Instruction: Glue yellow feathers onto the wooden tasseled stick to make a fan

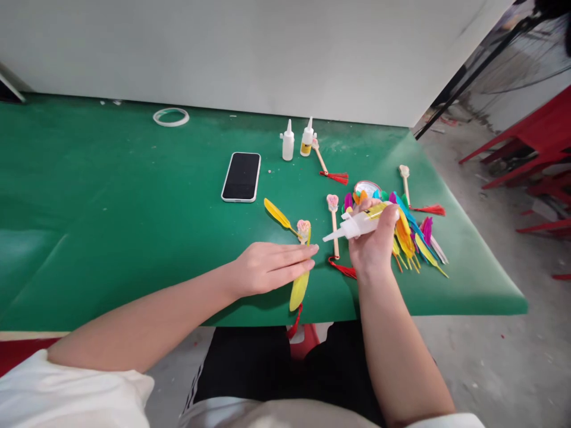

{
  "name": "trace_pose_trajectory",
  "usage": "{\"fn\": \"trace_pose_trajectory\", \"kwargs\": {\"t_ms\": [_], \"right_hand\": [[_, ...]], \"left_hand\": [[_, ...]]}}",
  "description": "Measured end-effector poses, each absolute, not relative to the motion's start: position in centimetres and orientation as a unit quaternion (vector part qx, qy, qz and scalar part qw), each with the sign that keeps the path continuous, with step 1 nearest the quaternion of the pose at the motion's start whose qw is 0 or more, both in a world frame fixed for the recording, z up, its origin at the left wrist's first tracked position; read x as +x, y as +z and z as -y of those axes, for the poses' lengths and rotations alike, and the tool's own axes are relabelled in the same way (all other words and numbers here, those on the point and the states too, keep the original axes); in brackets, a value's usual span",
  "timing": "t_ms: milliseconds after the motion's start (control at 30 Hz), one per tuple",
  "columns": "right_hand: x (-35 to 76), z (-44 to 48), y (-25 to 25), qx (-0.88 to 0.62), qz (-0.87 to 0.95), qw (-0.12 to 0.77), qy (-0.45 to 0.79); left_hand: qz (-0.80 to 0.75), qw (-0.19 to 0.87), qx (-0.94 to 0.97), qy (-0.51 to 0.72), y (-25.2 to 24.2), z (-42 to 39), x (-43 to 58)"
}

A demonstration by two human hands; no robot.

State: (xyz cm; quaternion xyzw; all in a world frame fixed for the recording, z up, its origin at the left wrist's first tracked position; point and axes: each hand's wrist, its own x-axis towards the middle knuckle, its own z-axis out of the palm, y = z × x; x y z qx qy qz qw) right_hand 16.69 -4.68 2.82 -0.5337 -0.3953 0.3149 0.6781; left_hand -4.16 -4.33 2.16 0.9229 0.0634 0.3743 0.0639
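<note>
My right hand is wrapped round a glue bottle with a yellow label, tilted so its long nozzle points left, just short of my left fingertips. My left hand lies with fingers stretched out flat across a wooden stick with a pink flower-like head. Its shaft is mostly hidden under the fingers. A light yellow feather runs along the stick and shows below my hand, with a red tassel hanging over the table edge. Near the stick's head, an orange-yellow feather angles up to the left.
Between my hands lies another tasselled stick. Colourful feathers are heaped beside my right hand, near a round dish. Further back are a phone, two small bottles, a tape ring and more tasselled sticks on the green table.
</note>
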Motion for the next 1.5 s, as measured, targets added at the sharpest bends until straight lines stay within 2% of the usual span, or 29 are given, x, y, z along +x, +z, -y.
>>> {"fn": "trace_pose_trajectory", "kwargs": {"t_ms": [300, 433, 667, 967, 1500], "right_hand": [[15.0, 6.0, 3.2, -0.595, 0.434, 0.665, 0.127], [14.8, 6.5, 3.4, -0.598, 0.462, 0.643, 0.125], [14.5, 6.6, 3.7, -0.551, 0.468, 0.678, 0.134], [14.5, 6.7, 3.7, -0.575, 0.487, 0.648, 0.111], [14.5, 6.6, 3.6, -0.521, 0.469, 0.7, 0.136]], "left_hand": [[-0.04, 0.098, 0.934, 0.342, 2.0, 4.5, -3.7], [-0.041, 0.101, 0.935, 0.338, 1.9, 4.5, -3.7], [-0.041, 0.092, 0.936, 0.337, 1.8, 4.5, -3.7], [-0.046, 0.104, 0.935, 0.336, 1.8, 4.5, -3.8], [-0.04, 0.063, 0.943, 0.325, 1.7, 4.5, -3.8]]}}
